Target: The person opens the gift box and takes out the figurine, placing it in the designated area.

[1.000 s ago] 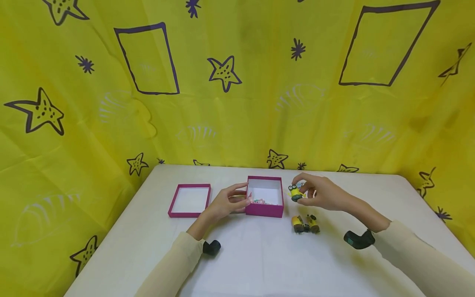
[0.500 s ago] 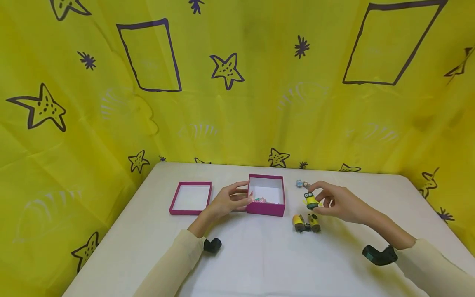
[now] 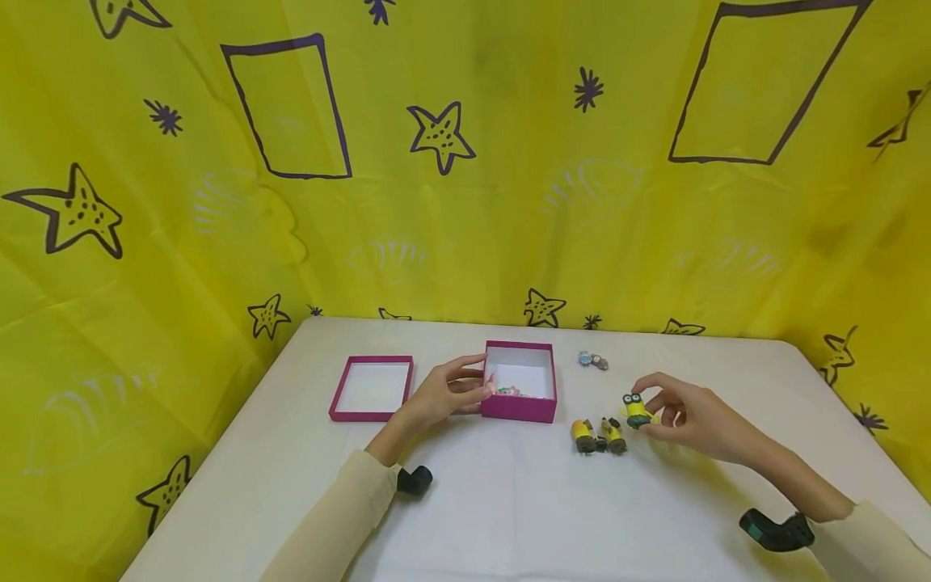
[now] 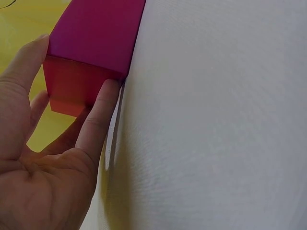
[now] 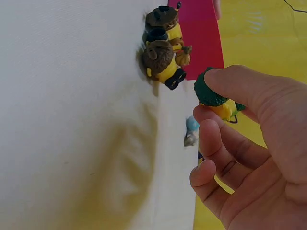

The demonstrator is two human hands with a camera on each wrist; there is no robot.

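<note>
My left hand (image 3: pixel 444 394) grips the left side of an uncovered magenta box (image 3: pixel 518 411), thumb and fingers spread along that wall. Small pink and green pieces (image 3: pixel 507 391) lie on the box's white floor. Right of the box, my right hand (image 3: pixel 694 416) pinches a yellow Minion figure (image 3: pixel 637 409) between thumb and fingertips, above the table. From the right wrist view, the figure's dark green base (image 5: pixel 207 88) shows under the thumb. Two more yellow Minion figures (image 3: pixel 583 436) with brown bases lie just left of the held one, a small black part between them.
The box's lid (image 3: pixel 372 417) lies inside up on the left, a magenta rim around white. Small blue and grey figures (image 3: pixel 592 360) sit behind, right of the box. A yellow curtain (image 3: pixel 465 226) with drawn starfish hangs along the back of the white table (image 3: pixel 502 501).
My right hand has carried the Minion figure from beside the box rightward and toward me, uncovering the small blue and grey figures. My left hand stays at the box.
</note>
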